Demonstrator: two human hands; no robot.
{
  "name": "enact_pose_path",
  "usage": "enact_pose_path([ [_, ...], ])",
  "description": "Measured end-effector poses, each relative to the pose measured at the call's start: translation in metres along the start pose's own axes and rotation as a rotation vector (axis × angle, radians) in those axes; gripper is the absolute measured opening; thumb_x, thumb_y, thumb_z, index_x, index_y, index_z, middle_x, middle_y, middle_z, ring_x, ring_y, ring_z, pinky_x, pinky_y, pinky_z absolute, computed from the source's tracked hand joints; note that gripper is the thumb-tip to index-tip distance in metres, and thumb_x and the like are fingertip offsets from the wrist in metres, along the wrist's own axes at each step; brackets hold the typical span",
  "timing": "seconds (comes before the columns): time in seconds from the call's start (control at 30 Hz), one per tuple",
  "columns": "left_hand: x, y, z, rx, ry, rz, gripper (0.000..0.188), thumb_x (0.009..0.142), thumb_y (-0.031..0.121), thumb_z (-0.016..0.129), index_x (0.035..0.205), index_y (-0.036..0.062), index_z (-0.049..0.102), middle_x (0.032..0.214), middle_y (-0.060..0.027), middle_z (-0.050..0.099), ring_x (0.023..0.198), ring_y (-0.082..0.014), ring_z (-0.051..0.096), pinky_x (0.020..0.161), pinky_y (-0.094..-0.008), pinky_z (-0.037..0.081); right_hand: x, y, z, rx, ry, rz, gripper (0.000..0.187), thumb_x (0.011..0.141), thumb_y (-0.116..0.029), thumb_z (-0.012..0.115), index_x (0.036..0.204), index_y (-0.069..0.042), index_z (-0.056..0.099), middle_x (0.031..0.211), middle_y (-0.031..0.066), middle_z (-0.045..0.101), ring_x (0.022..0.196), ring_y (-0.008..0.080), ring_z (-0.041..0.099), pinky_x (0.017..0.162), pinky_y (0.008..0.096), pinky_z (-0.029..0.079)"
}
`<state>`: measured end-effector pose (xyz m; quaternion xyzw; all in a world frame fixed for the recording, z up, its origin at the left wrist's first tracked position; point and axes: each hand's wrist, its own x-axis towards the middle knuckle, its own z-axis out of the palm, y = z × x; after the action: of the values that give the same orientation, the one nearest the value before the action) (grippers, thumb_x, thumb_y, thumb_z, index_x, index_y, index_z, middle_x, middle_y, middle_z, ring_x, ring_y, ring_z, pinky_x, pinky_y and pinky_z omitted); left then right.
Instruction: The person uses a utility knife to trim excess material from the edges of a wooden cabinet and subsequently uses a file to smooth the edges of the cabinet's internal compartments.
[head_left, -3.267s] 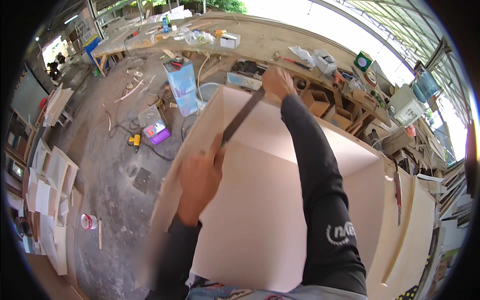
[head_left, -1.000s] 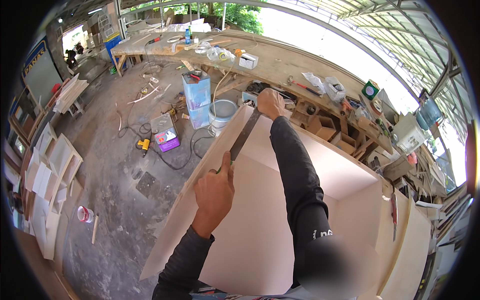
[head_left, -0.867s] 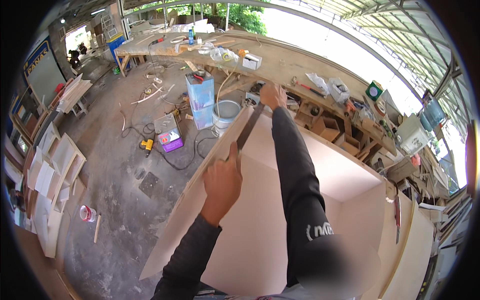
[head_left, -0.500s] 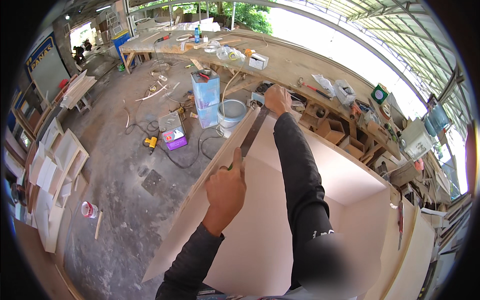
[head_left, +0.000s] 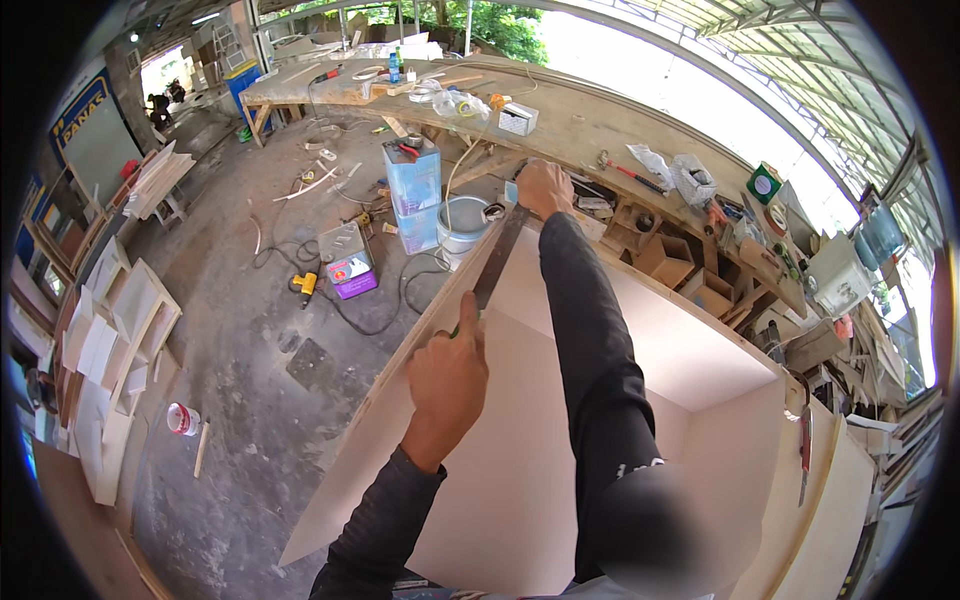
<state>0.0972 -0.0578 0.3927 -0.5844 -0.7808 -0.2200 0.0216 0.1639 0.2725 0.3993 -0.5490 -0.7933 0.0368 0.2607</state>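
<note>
A long, dark, flat file [head_left: 500, 262] with a green handle lies slantwise over the left edge of an open wooden box [head_left: 520, 430] with pale inner panels. My left hand [head_left: 447, 380] is wrapped round its handle at the near end, forefinger stretched along the blade. At the far end, by the box's far left corner, my right hand [head_left: 546, 188] grips the blade's tip with fingers closed. My right forearm reaches across the box's inside and hides part of it.
Beyond the corner stand a grey-lidded bucket [head_left: 465, 222] and stacked blue tins [head_left: 412, 190]. A yellow power drill [head_left: 304, 286] with a cord lies on the floor. A long workbench [head_left: 570, 130] carries a hammer [head_left: 630, 172]. A red-handled saw [head_left: 805, 445] rests at right.
Both hands and the file have shifted slightly to the left along the box's edge, the right hand a little farther away. The grip on the file is unchanged.
</note>
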Motion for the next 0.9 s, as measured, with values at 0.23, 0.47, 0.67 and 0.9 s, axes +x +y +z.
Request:
enact_pose_path([
  [0.23, 0.013, -0.002, 0.0, -0.055, 0.042, 0.052, 0.042, 0.104, 0.029, 0.051, 0.143, 0.0135, 0.053, 0.068, -0.0178, 0.065, 0.059, -0.0376, 0.066, 0.056, -0.0503, 0.051, -0.001, 0.0, -0.005, 0.012, -0.01, 0.084, 0.025, 0.082, -0.018, 0.063, 0.101, -0.01, 0.077, 0.112, 0.0205, 0.072, 0.105, 0.0411, 0.069, 0.089, 0.0481, 0.057],
  [0.47, -0.018, -0.004, -0.019, -0.106, 0.014, 0.061, 0.041, 0.104, 0.033, 0.049, 0.14, 0.0152, 0.058, 0.069, -0.0168, 0.066, 0.06, -0.0364, 0.066, 0.057, -0.05, 0.051, -0.041, 0.005, -0.037, 0.075, -0.039, 0.09, 0.028, 0.085, -0.019, 0.058, 0.1, -0.003, 0.076, 0.109, 0.0262, 0.07, 0.107, 0.0438, 0.067, 0.09, 0.0496, 0.054],
  [0.67, -0.022, -0.007, -0.013, -0.094, 0.001, 0.055, 0.042, 0.105, 0.035, 0.048, 0.142, 0.0153, 0.057, 0.068, -0.0164, 0.065, 0.06, -0.0355, 0.066, 0.056, -0.048, 0.051, -0.045, 0.007, -0.032, 0.025, -0.092, 0.07, 0.027, 0.082, -0.017, 0.058, 0.096, -0.001, 0.075, 0.106, 0.0288, 0.07, 0.103, 0.0452, 0.067, 0.089, 0.0503, 0.054],
  [0.9, -0.013, -0.003, -0.02, -0.062, -0.051, 0.017, 0.04, 0.104, 0.031, 0.051, 0.138, 0.0122, 0.06, 0.066, -0.0187, 0.063, 0.061, -0.0381, 0.064, 0.058, -0.051, 0.048, -0.032, -0.013, -0.026, -0.052, -0.089, -0.007, 0.024, 0.078, -0.017, 0.064, 0.094, -0.005, 0.077, 0.102, 0.0239, 0.073, 0.1, 0.0431, 0.07, 0.086, 0.0472, 0.057],
])
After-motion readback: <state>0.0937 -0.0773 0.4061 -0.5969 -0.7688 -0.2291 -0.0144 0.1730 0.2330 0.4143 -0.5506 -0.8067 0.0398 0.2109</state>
